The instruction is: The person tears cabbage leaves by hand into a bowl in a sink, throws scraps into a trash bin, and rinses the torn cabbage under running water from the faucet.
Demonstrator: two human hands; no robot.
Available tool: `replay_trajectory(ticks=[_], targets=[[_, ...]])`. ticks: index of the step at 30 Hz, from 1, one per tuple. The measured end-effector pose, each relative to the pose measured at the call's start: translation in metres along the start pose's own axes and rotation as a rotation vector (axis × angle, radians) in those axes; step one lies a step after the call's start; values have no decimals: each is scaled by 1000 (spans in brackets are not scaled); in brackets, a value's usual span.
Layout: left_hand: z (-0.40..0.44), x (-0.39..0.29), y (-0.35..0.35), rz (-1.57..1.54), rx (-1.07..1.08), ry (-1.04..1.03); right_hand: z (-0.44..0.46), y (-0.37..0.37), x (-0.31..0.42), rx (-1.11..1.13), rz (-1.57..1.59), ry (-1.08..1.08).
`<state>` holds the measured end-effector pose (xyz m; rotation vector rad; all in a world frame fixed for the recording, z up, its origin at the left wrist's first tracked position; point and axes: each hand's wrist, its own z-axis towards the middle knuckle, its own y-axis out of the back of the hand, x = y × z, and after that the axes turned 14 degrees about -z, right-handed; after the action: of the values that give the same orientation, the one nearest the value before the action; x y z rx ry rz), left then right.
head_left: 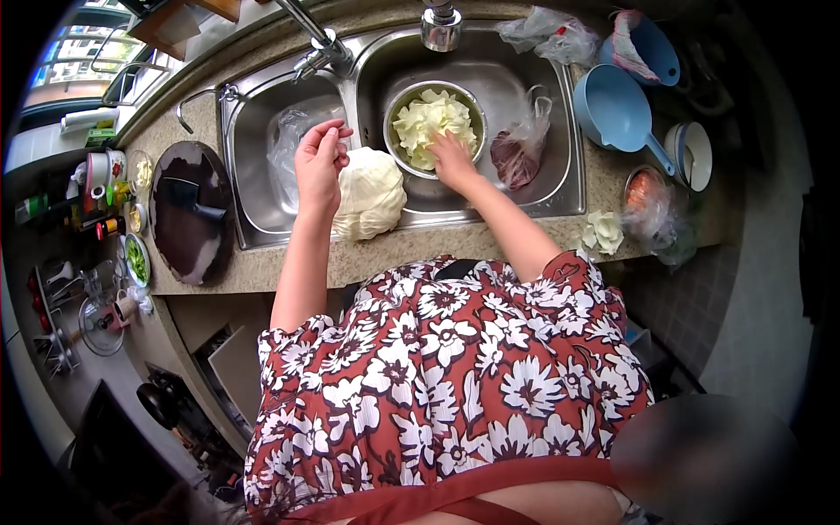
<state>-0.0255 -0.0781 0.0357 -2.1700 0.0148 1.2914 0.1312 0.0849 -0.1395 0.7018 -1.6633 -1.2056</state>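
Torn pale cabbage leaves (433,118) fill a round metal bowl (391,140) in the right basin of the sink. My right hand (453,159) rests on the leaves at the bowl's near side, fingers spread. A large pale cabbage head (369,194) sits on the sink's near edge, left of the bowl. Just above and left of that head is my left hand (322,162), raised with its fingers curled and their tips near the thumb. Whether anything small is between those fingers cannot be made out.
A bagged dark red item (516,159) lies in the right basin, clear plastic (289,144) in the left. A cleaver (192,199) rests on the round board (179,249). Rightward are a blue colander (612,105), loose leaves (603,232) and a bagged orange item (646,192).
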Motion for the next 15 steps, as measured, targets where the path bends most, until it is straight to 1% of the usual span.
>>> replay_trajectory(ticks=[2,3,4,6,7,8,9,10,11,12,13,14,15], targets=[[-8,-8,17,94,1,-75,0,-1,-1,-52,68,-12],[-11,-11,26,123,-13,-120,0,7,1,-122,14,8],[-15,-13,35,188,-57,-135,-1,12,3,-115,15,19],[-13,-5,74,455,-119,-254,-3,22,7,-178,215,-1],[-16,-2,87,452,-128,-254,-6,35,17,-167,316,-8],[-20,1,100,658,-150,-287,-10,47,28,-160,316,-2],[-24,5,111,866,-172,-317,-14,62,42,-218,354,110],[-31,9,117,863,-182,-316,-17,75,54,-275,392,223],[-38,14,124,947,-208,-213,-19,79,64,-269,374,299],[-42,20,133,1030,-233,-108,-22,84,75,-264,376,307],[-45,28,139,985,-225,19,-25,87,83,-275,295,401],[-48,33,147,983,-233,17,-26,88,91,-287,209,494],[-55,34,143,937,-205,107,-25,82,98,-271,185,517]])
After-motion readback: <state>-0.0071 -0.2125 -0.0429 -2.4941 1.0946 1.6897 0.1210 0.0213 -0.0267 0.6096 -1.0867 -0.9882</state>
